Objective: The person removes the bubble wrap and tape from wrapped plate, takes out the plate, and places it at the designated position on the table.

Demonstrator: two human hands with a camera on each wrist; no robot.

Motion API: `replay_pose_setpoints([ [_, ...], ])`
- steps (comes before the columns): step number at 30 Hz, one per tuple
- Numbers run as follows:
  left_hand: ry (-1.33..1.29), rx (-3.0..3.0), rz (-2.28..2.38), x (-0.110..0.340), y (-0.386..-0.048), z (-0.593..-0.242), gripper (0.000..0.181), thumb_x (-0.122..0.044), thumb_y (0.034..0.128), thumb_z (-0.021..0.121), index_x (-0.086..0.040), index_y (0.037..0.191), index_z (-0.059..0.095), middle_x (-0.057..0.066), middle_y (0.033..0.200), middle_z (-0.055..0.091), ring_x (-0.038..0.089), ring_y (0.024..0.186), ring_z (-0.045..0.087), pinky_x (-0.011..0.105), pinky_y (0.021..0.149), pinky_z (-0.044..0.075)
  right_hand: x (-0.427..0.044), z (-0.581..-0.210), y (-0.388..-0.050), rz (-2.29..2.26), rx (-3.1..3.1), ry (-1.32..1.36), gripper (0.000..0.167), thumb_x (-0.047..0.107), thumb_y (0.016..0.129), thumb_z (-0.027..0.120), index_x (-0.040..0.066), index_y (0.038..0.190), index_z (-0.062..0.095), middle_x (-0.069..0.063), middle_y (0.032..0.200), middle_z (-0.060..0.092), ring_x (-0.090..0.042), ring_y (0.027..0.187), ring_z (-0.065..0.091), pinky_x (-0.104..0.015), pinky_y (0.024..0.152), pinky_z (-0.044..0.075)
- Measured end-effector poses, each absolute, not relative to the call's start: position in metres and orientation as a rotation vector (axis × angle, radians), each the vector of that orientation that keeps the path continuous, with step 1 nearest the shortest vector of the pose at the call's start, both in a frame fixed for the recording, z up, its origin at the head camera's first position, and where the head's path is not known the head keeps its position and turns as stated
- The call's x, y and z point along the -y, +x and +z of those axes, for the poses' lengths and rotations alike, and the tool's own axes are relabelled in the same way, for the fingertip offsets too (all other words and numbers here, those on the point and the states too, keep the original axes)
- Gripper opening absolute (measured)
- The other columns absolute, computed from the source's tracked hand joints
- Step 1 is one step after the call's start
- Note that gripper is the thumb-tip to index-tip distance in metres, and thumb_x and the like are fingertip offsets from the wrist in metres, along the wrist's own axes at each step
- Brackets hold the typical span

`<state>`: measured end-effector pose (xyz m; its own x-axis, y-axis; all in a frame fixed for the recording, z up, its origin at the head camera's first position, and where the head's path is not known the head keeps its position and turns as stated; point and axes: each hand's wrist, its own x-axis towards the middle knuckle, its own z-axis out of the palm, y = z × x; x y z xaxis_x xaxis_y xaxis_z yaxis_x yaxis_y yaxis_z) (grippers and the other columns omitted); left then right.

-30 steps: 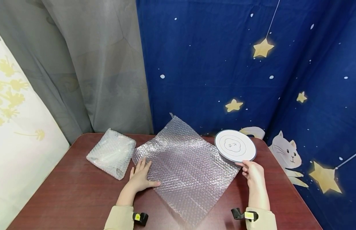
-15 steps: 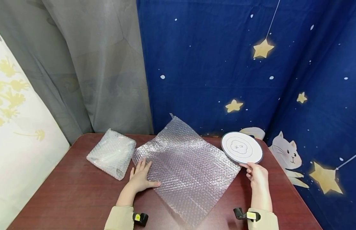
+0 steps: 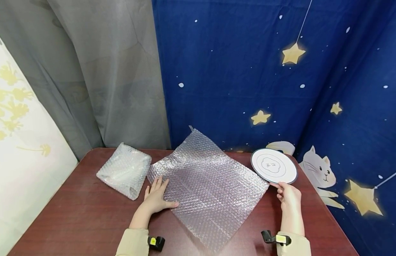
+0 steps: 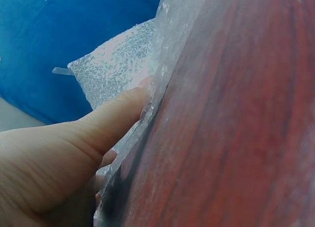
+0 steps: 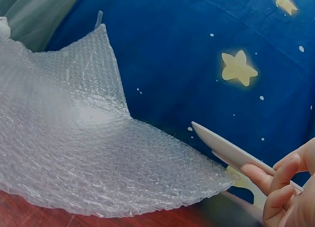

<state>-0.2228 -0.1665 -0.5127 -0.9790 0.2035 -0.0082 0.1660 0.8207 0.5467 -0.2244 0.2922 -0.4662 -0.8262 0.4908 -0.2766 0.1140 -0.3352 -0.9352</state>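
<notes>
A sheet of clear bubble wrap (image 3: pixel 210 185) lies spread in a diamond on the table, its far corner reaching past the back edge. My left hand (image 3: pixel 155 200) rests on its left side with fingers spread; in the left wrist view the thumb (image 4: pixel 118 116) lies along the wrap's edge. At the right, my right hand (image 3: pixel 289 196) pinches the near rim of a white plate (image 3: pixel 274 165) with a dark blue rim and a line drawing. The right wrist view shows the plate (image 5: pixel 231 150) edge-on, tilted and raised off the table, beside the wrap's right corner.
A bubble-wrapped flat packet (image 3: pixel 125 171) lies at the back left of the reddish-brown table (image 3: pixel 86 220). Behind the table hang a grey curtain (image 3: pixel 121 81) and a blue curtain (image 3: pixel 223 71) with stars.
My right hand has carried the plate to the right and slightly nearer, off the wrap's right side. The left hand and the bubble wrap have stayed in place.
</notes>
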Motion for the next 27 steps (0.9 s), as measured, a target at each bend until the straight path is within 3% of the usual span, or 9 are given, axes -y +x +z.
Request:
replay_pose_setpoints([
  [27, 0.309, -2.946, 0.871, 0.166, -0.223, -0.513, 0.111, -0.055, 0.0664, 0.081, 0.001, 0.148, 0.031, 0.026, 0.154, 0.013, 0.043, 0.141, 0.005, 0.065, 0.106, 0.003, -0.307, -0.484, -0.225, 2.237, 1.53, -0.905, 0.014, -0.001, 0.092, 0.05, 0.004, 0.081, 0.057, -0.003, 0.057, 0.066, 0.001, 0.043, 0.041, -0.014, 0.038, 0.031],
])
